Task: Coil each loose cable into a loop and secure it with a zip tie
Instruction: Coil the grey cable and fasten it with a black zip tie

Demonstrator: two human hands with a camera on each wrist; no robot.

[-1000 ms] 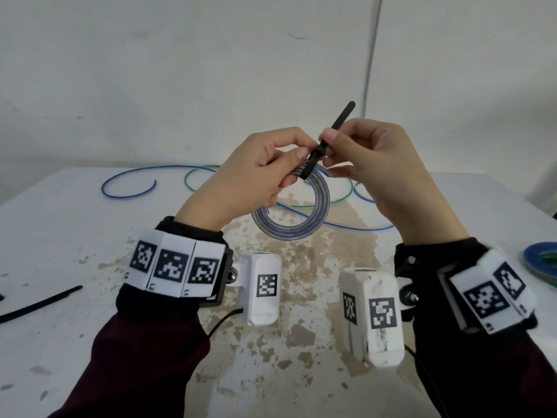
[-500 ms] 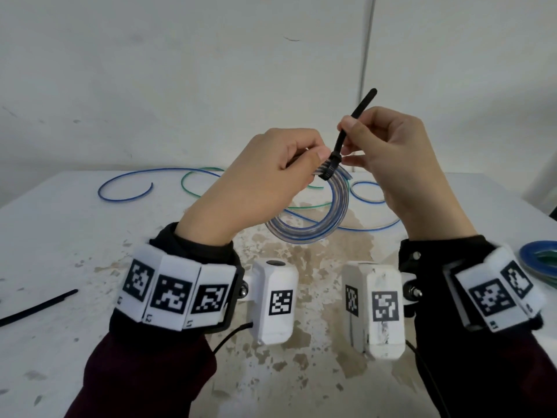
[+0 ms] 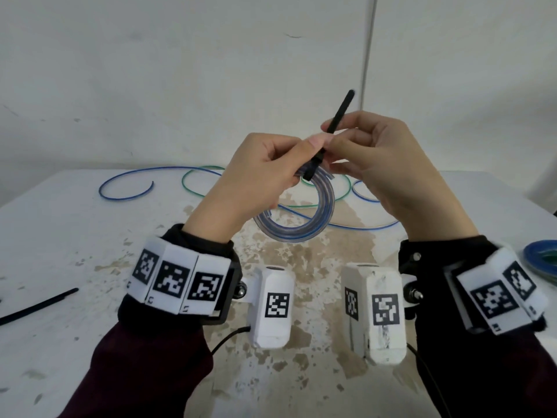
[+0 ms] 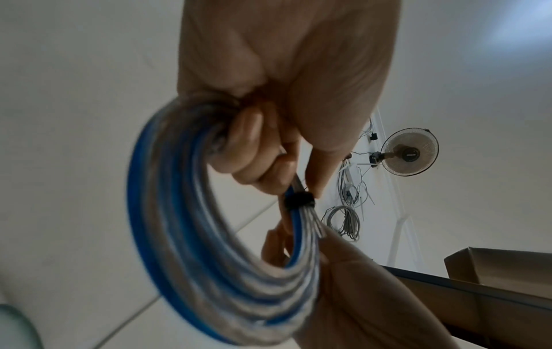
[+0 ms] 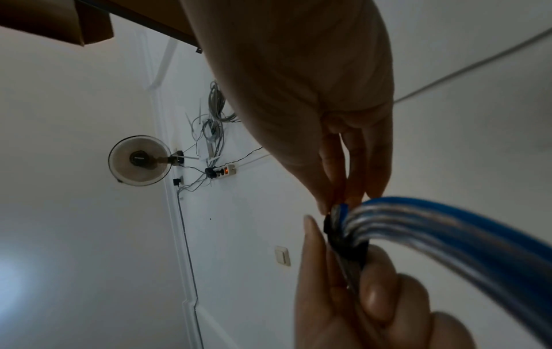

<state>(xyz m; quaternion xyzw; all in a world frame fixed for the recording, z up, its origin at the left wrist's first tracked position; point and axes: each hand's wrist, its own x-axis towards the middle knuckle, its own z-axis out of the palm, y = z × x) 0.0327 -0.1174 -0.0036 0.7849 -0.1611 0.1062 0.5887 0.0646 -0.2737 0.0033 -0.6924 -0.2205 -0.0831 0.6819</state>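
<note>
The left hand (image 3: 256, 179) is curled around the top of a coiled cable (image 3: 301, 218), a clear-and-blue loop held up above the table (image 3: 75, 236), with its thumb and fingers pinching the bundled strands just beside a black zip tie (image 3: 319, 152). The right hand (image 3: 388, 170) meets it from the other side, its thumb and fingertips pinching the free tail of that zip tie, which sticks up and to the right past the knuckles. The left wrist view shows the tie's band wrapped around the strands as a narrow black ring right at the fingertips, and the right wrist view shows the same band clamped across the strands between both hands' fingers. The coil hangs down from the grip in the air over the stained middle of the table. Behind the hands, a loose blue cable (image 3: 126, 188) and a loose green cable (image 3: 205, 173) lie sprawled in open curves on the far part of the table. A second black zip tie (image 3: 39, 306) lies flat near the left edge, well apart from the hands. At the right edge sits a blue coil (image 3: 539, 260), only partly in view.
</note>
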